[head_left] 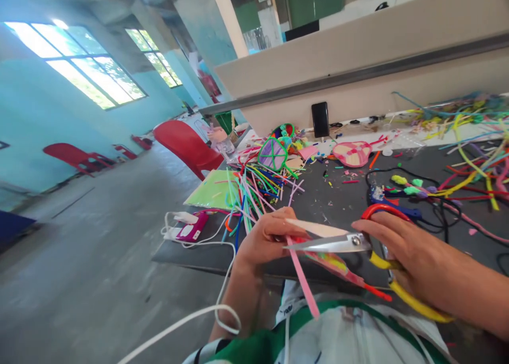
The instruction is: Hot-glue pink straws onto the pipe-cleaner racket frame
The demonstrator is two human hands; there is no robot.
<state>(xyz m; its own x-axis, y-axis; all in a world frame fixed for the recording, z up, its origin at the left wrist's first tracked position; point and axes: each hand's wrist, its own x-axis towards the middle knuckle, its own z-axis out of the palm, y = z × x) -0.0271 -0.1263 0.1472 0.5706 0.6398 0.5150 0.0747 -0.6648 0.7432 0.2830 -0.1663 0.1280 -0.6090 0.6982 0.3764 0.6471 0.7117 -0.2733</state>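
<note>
Head view: the left hand [268, 236] is bent inward at the wrist, fingers curled and its grip closed on a flat pink strip [305, 287] that hangs down toward the person's lap. The right hand [417, 252] comes in from the right side, its grip wrapped around the red and yellow plastic handles of the scissors [355, 241] — the metal blades stand parted and point left, their tips by the left hand and the top of the strip. Just under the blades is a flat, glossy piece [338, 265] in red, yellow and green, with a thin red stem. On the dark, matte worktop [314, 207], littered with scraps, a loose bundle of slim coloured sticks [258, 189] fans out beside a smooth pale-green packet [214, 188]. Behind them lie a green-rimmed disc [272, 154] and a pink patterned shape [352, 154]; a black phone [320, 119] leans against the beige partition [358, 56]. Beyond — a red plastic chair [186, 146], grey floor [119, 247] and turquoise walls with bright windows [79, 61].
</note>
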